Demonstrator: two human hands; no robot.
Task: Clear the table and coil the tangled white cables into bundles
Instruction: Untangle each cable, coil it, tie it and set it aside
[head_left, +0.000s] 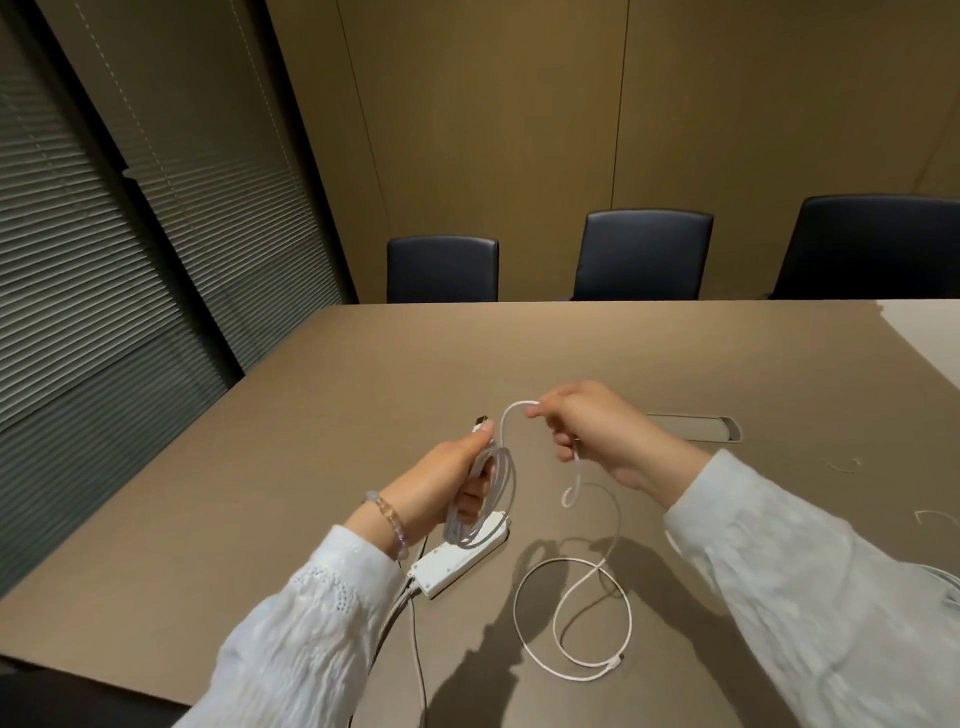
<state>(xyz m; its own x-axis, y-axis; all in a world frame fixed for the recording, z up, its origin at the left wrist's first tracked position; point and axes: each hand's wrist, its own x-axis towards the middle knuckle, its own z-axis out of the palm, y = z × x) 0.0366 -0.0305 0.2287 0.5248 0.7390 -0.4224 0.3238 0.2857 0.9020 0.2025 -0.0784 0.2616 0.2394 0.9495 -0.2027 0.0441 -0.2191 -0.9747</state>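
Head view is showing a white cable (571, 618) being wound above the bench (311, 415) — several finished loops are hanging from the left hand (457, 478), which is gripping them with the thumb pressing near a metal-tipped plug (480, 422) that is sticking up past the fingers. From those loops the cable is arching over to the right hand (587, 431), which is pinching it between thumb and fingertips; below that hand the cable is dropping and lying in loose crossing loops on the bench. Just under the coil a white power strip (457, 561) is resting flat, with its own cords running toward the near edge. A beaded bracelet (387, 522) is sitting on the left wrist. Beyond, a cable hatch (696, 427) is lying flush in the bench — its inside is not visible — and three dark chairs (644, 254) are standing along the far side.
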